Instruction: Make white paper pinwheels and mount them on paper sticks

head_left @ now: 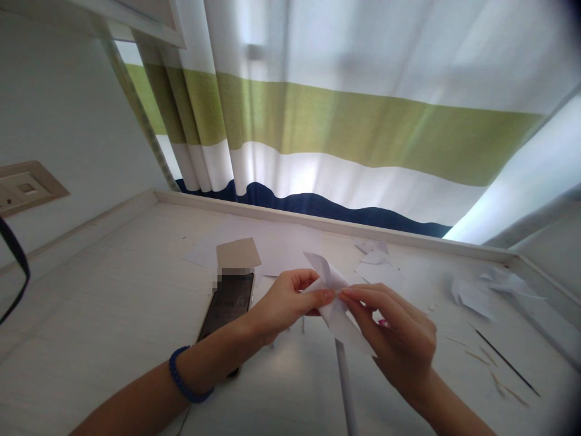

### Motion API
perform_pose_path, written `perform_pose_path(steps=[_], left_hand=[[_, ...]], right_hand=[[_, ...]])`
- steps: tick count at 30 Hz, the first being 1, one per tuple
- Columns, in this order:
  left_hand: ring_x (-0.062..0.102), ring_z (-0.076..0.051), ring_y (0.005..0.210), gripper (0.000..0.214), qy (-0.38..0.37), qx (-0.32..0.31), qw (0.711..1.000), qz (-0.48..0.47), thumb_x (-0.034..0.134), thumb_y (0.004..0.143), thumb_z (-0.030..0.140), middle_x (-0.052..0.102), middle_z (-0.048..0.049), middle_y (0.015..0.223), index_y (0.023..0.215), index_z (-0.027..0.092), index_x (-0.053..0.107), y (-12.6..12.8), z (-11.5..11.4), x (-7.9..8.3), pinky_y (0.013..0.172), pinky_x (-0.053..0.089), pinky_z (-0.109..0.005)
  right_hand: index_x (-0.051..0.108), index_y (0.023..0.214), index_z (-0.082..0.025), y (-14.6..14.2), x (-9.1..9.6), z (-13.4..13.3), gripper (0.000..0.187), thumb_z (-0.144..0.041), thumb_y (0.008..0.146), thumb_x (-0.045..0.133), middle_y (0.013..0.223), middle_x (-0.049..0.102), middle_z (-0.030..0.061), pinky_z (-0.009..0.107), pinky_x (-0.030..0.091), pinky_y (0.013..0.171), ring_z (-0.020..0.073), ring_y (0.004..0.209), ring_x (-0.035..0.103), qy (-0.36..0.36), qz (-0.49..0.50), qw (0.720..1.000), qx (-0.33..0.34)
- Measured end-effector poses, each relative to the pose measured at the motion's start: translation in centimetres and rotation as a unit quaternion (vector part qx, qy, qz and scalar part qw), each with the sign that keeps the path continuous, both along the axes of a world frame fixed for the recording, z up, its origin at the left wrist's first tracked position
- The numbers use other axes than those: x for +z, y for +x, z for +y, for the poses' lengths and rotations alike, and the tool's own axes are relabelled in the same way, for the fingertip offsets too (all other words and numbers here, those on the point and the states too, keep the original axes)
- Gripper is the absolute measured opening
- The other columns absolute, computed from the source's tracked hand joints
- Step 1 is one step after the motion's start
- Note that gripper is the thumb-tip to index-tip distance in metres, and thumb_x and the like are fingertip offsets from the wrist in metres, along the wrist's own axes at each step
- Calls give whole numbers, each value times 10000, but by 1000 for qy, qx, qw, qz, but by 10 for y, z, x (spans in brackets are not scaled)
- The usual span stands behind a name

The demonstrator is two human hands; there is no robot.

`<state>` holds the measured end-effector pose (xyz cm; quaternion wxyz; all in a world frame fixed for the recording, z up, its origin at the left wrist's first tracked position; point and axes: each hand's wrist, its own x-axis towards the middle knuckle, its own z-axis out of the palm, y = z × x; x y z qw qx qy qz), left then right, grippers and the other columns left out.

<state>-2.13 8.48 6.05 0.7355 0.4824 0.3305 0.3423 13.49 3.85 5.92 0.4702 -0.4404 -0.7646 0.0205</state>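
A folded white paper piece (334, 297) shaped like a pinwheel is held above the white table (113, 303). My left hand (284, 303), with a blue band on its wrist, pinches the paper at its centre with thumb and fingers. My right hand (399, 339) pinches the same spot from the right, fingertips almost touching the left thumb. A thin white rolled stick (345, 387) runs down from beneath the paper toward the lower edge of the view.
A phone (227, 306) lies on the table left of my hands, a brown card (238, 253) and white sheets behind it. Paper scraps (374, 253), folded white pieces (481, 293), thin wooden sticks (506, 363). Striped curtain (363, 121) behind; wall socket (22, 188) at left.
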Motion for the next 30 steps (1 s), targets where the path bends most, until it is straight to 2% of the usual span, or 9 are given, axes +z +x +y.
perform_pose_path(steps=[6, 9, 12, 16, 20, 23, 26, 30], left_hand=[[551, -107, 646, 282, -13, -18, 1000, -9, 638, 672, 293, 600, -36, 748, 880, 110, 586, 2, 3, -11, 610, 424, -210], [560, -118, 652, 315, -27, -29, 999, 22, 622, 682, 316, 595, -36, 742, 923, 122, 565, 5, 4, -18, 636, 444, -251], [556, -112, 631, 302, -35, -35, 998, 48, 618, 680, 314, 585, -30, 732, 910, 126, 564, 9, 4, -26, 612, 445, -245], [551, -113, 624, 293, -45, -42, 996, 60, 632, 653, 322, 577, -16, 710, 860, 125, 571, 13, 4, -42, 605, 437, -244], [555, -128, 625, 327, -63, -44, 994, 79, 659, 606, 343, 583, -16, 702, 826, 121, 563, 19, 5, -62, 600, 427, -253], [556, -138, 611, 346, -75, -45, 992, 92, 673, 577, 358, 589, -14, 691, 804, 124, 558, 22, 6, -73, 588, 421, -260], [559, -146, 616, 346, -84, -49, 990, 100, 683, 561, 350, 591, -11, 683, 799, 130, 560, 23, 7, -77, 594, 422, -269], [563, -148, 628, 342, -99, -54, 988, 101, 680, 563, 333, 595, -15, 691, 807, 130, 556, 23, 8, -76, 617, 428, -284]], right_hand=[[596, 944, -186, 4, -4, 8, 217, -83, 758, 552, 845, 637, 61, 277, 500, 645, 165, 758, 583, -49, -34, 998, 33], [595, 962, -197, 8, -7, 9, 236, -78, 767, 532, 850, 641, 59, 272, 493, 638, 161, 747, 586, -75, -51, 995, 49], [605, 939, -196, 12, -11, 8, 225, -76, 764, 529, 831, 644, 54, 262, 488, 632, 156, 734, 588, -106, -60, 991, 61], [615, 909, -175, 16, -24, 6, 199, -82, 752, 536, 775, 655, 51, 261, 486, 601, 154, 666, 589, -140, -48, 988, 32], [636, 797, -189, 20, -47, 5, 109, -131, 740, 563, 703, 672, 25, 231, 479, 515, 142, 570, 586, -165, -18, 986, 1], [632, 790, -189, 22, -64, 3, 87, -156, 745, 565, 699, 682, 19, 210, 461, 458, 128, 522, 576, -171, 11, 985, -17], [629, 782, -188, 22, -75, 0, 76, -158, 744, 571, 705, 682, 18, 211, 455, 462, 124, 519, 566, -171, 37, 984, -28], [626, 774, -189, 21, -80, -3, 64, -166, 744, 574, 685, 674, 15, 218, 446, 461, 120, 494, 542, -169, 60, 983, -42]])
